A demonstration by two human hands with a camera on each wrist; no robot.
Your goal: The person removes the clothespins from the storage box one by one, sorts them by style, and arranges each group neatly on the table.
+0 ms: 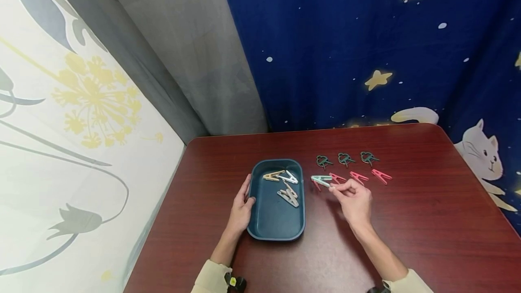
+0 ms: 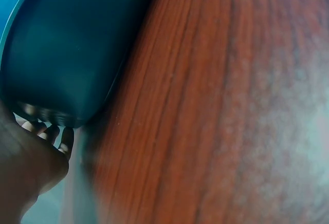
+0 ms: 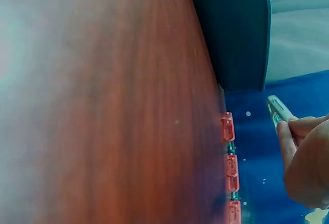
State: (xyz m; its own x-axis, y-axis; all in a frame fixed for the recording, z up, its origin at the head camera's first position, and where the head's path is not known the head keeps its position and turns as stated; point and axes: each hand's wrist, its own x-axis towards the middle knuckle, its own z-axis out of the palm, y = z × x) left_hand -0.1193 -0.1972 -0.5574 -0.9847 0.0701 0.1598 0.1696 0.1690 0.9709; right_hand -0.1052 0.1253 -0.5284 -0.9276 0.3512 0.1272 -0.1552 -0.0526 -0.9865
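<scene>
A mint-green clothespin [image 1: 321, 178] is pinched between the thumb and fingers of my right hand [image 1: 353, 200], held above the table just right of the dark blue tray [image 1: 277, 234]. In the right wrist view the clothespin [image 3: 279, 110] points up past the fingertips. My left hand [image 1: 240, 209] grips the tray's left side, thumb over the rim and fingers along the outer wall. Inside the tray lie a yellowish clothespin [image 1: 272, 176], a white clothespin [image 1: 290, 177], a beige clothespin [image 1: 291, 189] and a grey clothespin [image 1: 288, 198]. A pink-red clothespin [image 1: 316, 186] is partly hidden beneath the mint-green one.
To the right, more pink-red clothespins [image 1: 381, 176] lie in a row. Behind them sit three dark green cloud-shaped clips [image 1: 345, 159]. A blue star-patterned curtain [image 1: 325, 58] hangs behind the reddish-brown table [image 1: 439, 220], with a pale patterned wall [image 1: 122, 184] at left.
</scene>
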